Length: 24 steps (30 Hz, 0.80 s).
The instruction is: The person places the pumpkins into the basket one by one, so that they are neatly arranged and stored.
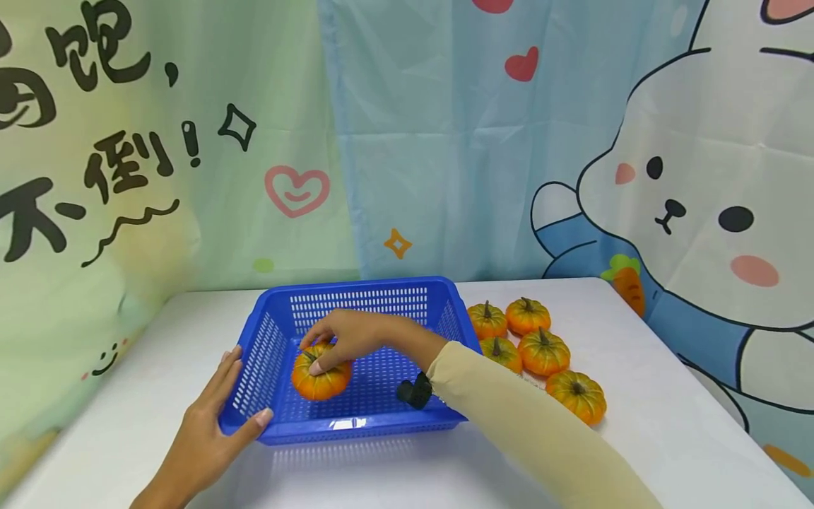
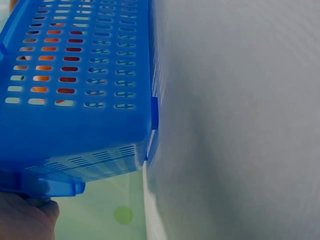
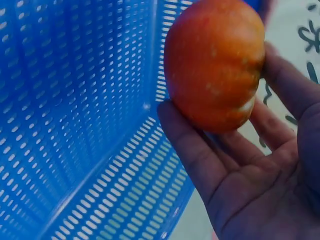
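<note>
A blue slotted plastic basket [image 1: 407, 424] stands on the white table. Inside its left part, my right hand [image 1: 350, 339] grips a small orange pumpkin [image 1: 321, 382], fingers and thumb around its top. The right wrist view shows the same pumpkin [image 3: 215, 65] between the thumb and fingers of the right hand [image 3: 260, 185], with the basket wall beside it. My left hand [image 1: 213, 424] holds the basket's left rim near the front corner, the thumb at the front edge. In the left wrist view only part of that hand [image 2: 25, 215] shows, under the rim.
Several more orange-green pumpkins [image 1: 543, 352] sit on the table [image 1: 661, 396] to the right of the basket. A small black object [image 1: 415, 391] shows at the right wrist, over the basket. A printed curtain [image 1: 413, 141] hangs behind the table.
</note>
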### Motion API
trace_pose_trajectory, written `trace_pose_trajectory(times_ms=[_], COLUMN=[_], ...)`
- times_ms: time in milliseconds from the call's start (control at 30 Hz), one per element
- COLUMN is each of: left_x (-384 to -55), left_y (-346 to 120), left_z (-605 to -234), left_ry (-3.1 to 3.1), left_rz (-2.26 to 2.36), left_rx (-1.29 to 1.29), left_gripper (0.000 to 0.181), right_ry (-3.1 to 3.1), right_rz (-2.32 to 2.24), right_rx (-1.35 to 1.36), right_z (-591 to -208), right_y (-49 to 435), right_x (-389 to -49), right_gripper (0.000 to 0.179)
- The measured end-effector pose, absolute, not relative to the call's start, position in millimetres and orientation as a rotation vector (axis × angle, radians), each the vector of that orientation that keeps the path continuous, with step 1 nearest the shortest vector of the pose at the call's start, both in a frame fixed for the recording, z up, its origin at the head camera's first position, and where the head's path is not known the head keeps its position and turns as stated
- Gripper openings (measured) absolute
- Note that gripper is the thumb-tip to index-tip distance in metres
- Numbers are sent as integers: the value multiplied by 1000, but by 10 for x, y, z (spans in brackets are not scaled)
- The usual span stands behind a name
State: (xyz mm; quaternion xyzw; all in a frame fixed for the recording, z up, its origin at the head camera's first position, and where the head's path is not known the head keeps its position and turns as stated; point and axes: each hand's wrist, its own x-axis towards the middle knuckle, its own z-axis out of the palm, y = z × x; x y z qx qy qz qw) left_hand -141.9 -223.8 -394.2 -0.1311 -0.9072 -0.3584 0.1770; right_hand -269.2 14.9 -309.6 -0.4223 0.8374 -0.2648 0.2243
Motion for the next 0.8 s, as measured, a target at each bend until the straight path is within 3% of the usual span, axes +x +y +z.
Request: trace_pose_trajectory(times_ms=[600, 800], left_x=[-1417, -1420], left_y=[-2245, -2255], left_z=[-3926, -3942], left_ry=[-2609, -2558], left_rz=[-1021, -998], left_rx=[-341, -382], left_gripper=[85, 83], right_ry=[2052, 1887], right_rz=[-565, -581], right_rx=[-968, -935], right_z=[-3226, -3308], right_y=[-168, -70], right_x=[-2657, -2769], right_gripper=[43, 63])
